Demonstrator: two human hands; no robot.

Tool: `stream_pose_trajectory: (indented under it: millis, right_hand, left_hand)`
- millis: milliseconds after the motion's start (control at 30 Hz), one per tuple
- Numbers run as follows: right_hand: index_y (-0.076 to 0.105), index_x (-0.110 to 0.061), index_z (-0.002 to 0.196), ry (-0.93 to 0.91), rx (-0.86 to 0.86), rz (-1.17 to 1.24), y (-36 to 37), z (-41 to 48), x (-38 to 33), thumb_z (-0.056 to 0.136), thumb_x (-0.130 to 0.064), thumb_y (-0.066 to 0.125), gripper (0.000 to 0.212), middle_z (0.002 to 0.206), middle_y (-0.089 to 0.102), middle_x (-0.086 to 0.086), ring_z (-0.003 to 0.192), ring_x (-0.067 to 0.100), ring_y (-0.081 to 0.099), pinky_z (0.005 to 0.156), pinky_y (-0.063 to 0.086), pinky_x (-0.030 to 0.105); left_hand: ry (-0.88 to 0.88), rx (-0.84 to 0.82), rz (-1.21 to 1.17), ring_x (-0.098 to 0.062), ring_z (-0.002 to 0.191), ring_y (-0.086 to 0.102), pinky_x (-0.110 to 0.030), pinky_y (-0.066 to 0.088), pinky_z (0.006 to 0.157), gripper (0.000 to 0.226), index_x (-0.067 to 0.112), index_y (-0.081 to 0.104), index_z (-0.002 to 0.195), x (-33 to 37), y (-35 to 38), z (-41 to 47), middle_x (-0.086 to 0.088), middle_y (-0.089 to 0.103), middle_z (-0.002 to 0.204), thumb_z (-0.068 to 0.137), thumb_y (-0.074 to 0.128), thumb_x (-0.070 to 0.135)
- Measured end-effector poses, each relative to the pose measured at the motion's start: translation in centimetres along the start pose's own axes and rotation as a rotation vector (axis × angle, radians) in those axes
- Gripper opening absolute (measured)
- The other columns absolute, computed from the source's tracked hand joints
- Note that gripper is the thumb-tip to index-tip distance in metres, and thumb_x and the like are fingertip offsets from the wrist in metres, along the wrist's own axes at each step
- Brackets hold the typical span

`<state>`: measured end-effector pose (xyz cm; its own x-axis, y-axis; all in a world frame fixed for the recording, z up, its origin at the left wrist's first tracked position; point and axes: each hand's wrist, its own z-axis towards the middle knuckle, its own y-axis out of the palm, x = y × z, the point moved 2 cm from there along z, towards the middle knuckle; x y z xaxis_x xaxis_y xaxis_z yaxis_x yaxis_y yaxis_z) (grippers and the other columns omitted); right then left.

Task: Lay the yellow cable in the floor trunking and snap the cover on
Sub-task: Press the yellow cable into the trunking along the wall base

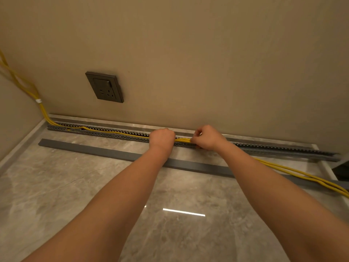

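Observation:
A grey slotted floor trunking (pixel 98 131) runs along the foot of the wall, its top uncovered. The yellow cable (pixel 183 140), a bundle of strands, comes down the left corner, lies inside the left half of the trunking, and trails out over the floor to the right. My left hand (pixel 162 138) is closed over the trunking with the cable under it. My right hand (pixel 207 138) pinches the cable just to the right, fingers closed on it. The long grey cover (pixel 90 148) lies flat on the floor, parallel to the trunking and nearer to me.
A dark wall socket (pixel 104 86) is set in the beige wall above the trunking's left part. A white tie (pixel 38 100) binds the cable in the left corner. The floor is glossy grey marble tile (pixel 56 186). A dark object (pixel 341 167) sits at the far right edge.

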<state>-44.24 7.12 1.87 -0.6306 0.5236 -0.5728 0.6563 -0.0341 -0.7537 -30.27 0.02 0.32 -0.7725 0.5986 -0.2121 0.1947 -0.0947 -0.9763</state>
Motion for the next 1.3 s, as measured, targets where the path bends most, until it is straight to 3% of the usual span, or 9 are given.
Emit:
stream_pose_trajectory:
  millis: [133, 267, 533, 700, 867, 1133, 1300]
  right_hand:
    - [0.070, -0.014, 0.084, 0.005, -0.011, 0.092, -1.0, -0.3, 1.3, 0.080, -0.019, 0.065, 0.008, 0.077, 0.073, 0.007, 0.075, 0.023, 0.066, 0.077, 0.057, 0.043]
    - [0.072, -0.012, 0.088, -0.030, 0.032, -0.005, -1.2, -0.3, 1.2, 0.083, -0.017, 0.066, 0.009, 0.091, 0.072, 0.009, 0.086, 0.025, 0.066, 0.081, 0.057, 0.043]
    - [0.069, -0.019, 0.083, -0.027, 0.105, -0.219, -1.0, 0.1, 0.9, 0.085, -0.014, 0.061, 0.010, 0.089, 0.069, 0.005, 0.086, 0.025, 0.063, 0.066, 0.048, 0.032]
    - [0.069, -0.017, 0.080, -0.008, 0.102, -0.194, -0.8, 0.7, 1.3, 0.083, -0.013, 0.059, 0.011, 0.092, 0.071, 0.009, 0.089, 0.029, 0.065, 0.069, 0.049, 0.030]
    - [0.076, -0.012, 0.083, 0.034, 0.080, -0.049, -0.9, 1.2, 2.2, 0.080, -0.015, 0.065, 0.012, 0.089, 0.074, 0.013, 0.087, 0.031, 0.068, 0.078, 0.058, 0.038]
    - [0.077, -0.013, 0.080, 0.020, 0.025, 0.015, -0.9, 1.1, 2.7, 0.080, -0.008, 0.064, 0.014, 0.075, 0.069, 0.007, 0.078, 0.025, 0.066, 0.072, 0.054, 0.035]
    - [0.078, -0.009, 0.079, 0.017, 0.041, -0.074, -0.9, 0.6, 2.1, 0.077, -0.012, 0.062, 0.016, 0.081, 0.074, 0.015, 0.079, 0.029, 0.068, 0.066, 0.051, 0.031]
  left_hand:
    - [-0.016, -0.017, 0.009, -0.024, 0.093, 0.066, -0.031, 0.041, 0.063, 0.022, 0.015, 0.066, 0.108, 0.2, 0.0, -0.1, -0.005, 0.066, 0.105, 0.091, 0.056, 0.004]
    - [-0.024, -0.027, 0.016, -0.024, 0.093, 0.066, -0.030, 0.041, 0.063, 0.022, 0.015, 0.066, 0.109, 0.4, 0.0, -0.3, -0.005, 0.066, 0.105, 0.091, 0.056, 0.006]
    - [0.059, 0.100, 0.042, -0.025, 0.084, 0.068, -0.028, 0.038, 0.060, 0.019, 0.017, 0.069, 0.097, 1.1, -0.7, -0.9, -0.002, 0.066, 0.096, 0.087, 0.057, 0.006]
    - [0.116, 0.188, -0.140, -0.026, 0.089, 0.065, -0.029, 0.038, 0.058, 0.021, 0.021, 0.070, 0.102, 3.1, -0.4, -1.2, -0.001, 0.063, 0.099, 0.088, 0.054, 0.022]
    - [0.166, 0.179, -0.266, -0.025, 0.094, 0.064, -0.032, 0.046, 0.065, 0.022, 0.024, 0.070, 0.107, 5.5, -0.7, -0.9, -0.002, 0.062, 0.101, 0.091, 0.054, 0.026]
    - [0.156, 0.204, -0.357, -0.021, 0.099, 0.059, -0.034, 0.047, 0.067, 0.022, 0.023, 0.069, 0.106, 5.6, -0.1, -0.7, 0.001, 0.061, 0.104, 0.091, 0.057, 0.034]
    - [0.182, 0.171, -0.290, -0.025, 0.095, 0.063, -0.033, 0.046, 0.064, 0.020, 0.019, 0.070, 0.100, 5.9, -0.2, -0.1, -0.002, 0.065, 0.100, 0.093, 0.054, 0.028]
